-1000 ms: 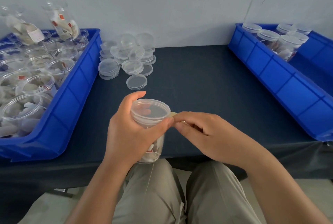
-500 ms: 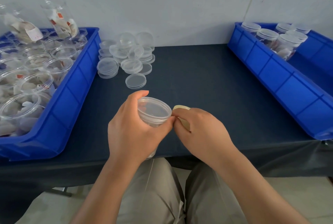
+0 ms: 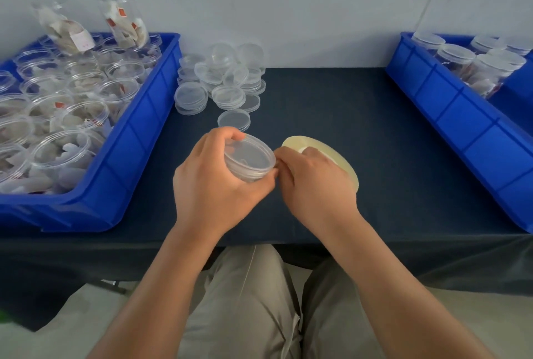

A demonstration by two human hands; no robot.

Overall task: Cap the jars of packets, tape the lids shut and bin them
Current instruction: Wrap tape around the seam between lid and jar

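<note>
Table (image 3: pixel 331 116): is lying under a dark cloth and carrying everything; the person's knees are showing below its near edge.
Left bin (image 3: pixel 138 139): blue, is sitting at the table's left end, holding open jars of packets (image 3: pixel 57 153); two of these are leaning against the wall at the back.
Right bin (image 3: pixel 461 127): blue, is sitting at the right end, with capped jars (image 3: pixel 490 70) standing together in its far corner.
Loose lids (image 3: pixel 222 81): are lying in low stacks just beside the left bin, one short stack (image 3: pixel 233 120) sitting nearest the hands.
Left hand (image 3: pixel 213 185): is wrapping round the jar from the left, thumb along the near side. It has risen from the table's edge to above the cloth since a moment ago.
Right hand (image 3: pixel 314 182): is gripping the tape roll with curled fingers, its fingertips meeting the jar's rim beside the left thumb.
Tape roll (image 3: pixel 331 150): yellowish, is showing as a wide arc behind the right hand; half a second ago only a small edge was peeking out.
Jar (image 3: pixel 249 161): capped, is being held in the air over the middle of the table, between the two bins. It is tipping further over than before, with its lid facing up and to the right.
</note>
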